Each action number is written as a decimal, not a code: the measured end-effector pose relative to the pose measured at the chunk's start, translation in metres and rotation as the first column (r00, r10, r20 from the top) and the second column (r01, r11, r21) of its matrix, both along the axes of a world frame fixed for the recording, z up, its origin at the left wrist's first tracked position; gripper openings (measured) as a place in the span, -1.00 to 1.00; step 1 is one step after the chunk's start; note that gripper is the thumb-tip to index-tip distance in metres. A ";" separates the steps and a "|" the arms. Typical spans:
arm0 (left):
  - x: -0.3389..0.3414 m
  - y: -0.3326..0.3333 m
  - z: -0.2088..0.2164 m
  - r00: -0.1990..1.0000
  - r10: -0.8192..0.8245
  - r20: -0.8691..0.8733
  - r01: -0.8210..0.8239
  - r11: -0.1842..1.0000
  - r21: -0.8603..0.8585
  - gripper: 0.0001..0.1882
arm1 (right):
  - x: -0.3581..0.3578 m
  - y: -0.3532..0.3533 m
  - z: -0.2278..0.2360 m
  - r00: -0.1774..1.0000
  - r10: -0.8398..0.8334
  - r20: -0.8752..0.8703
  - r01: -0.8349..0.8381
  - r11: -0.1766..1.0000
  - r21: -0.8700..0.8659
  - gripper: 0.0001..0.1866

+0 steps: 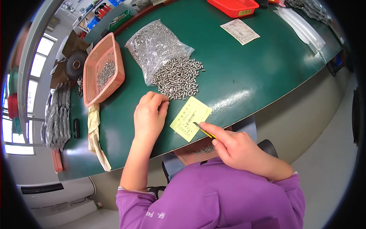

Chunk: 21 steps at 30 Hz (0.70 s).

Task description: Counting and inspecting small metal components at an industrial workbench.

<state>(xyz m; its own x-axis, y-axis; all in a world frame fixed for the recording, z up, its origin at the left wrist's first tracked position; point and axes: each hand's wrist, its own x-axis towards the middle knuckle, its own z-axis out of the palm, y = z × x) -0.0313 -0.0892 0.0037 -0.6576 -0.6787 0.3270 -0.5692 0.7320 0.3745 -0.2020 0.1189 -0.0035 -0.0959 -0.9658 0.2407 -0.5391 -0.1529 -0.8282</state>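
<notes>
A heap of small silver metal pins (177, 78) spills from the mouth of a clear plastic bag (154, 42) on the green table. At the heap's near-left edge is my left hand (148, 116), its thumb and fingers pinched together; what they hold, if anything, is too small to make out. My right hand (236, 147) grips a slim yellow tool with a dark tip (206, 131). That tip rests on or just over a yellow printed slip (190, 119), which lies near the table's front edge. A thin dark line, perhaps a mark, shows on the slip.
A pink basket (118, 72) with more pins stands to the left, a cream cloth strip (94, 129) below it. Filled bags (57, 114) are stacked far left. A red tray (232, 7), a paper label (240, 31) and clear plastic sleeves (303, 30) lie farther back.
</notes>
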 end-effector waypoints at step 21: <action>0.016 0.058 -0.009 0.993 0.087 -0.077 -0.067 0.971 0.228 -0.89 | -0.001 -0.003 0.000 1.000 -0.006 -0.022 0.010 0.984 0.176 -0.41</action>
<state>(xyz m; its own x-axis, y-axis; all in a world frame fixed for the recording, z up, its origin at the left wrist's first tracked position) -0.0148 -0.0310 -0.0050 -0.5767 -0.7886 0.2135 -0.5792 0.5789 0.5739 -0.2029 0.1157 -0.0039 -0.1002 -0.9926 0.0690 -0.5574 -0.0015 -0.8303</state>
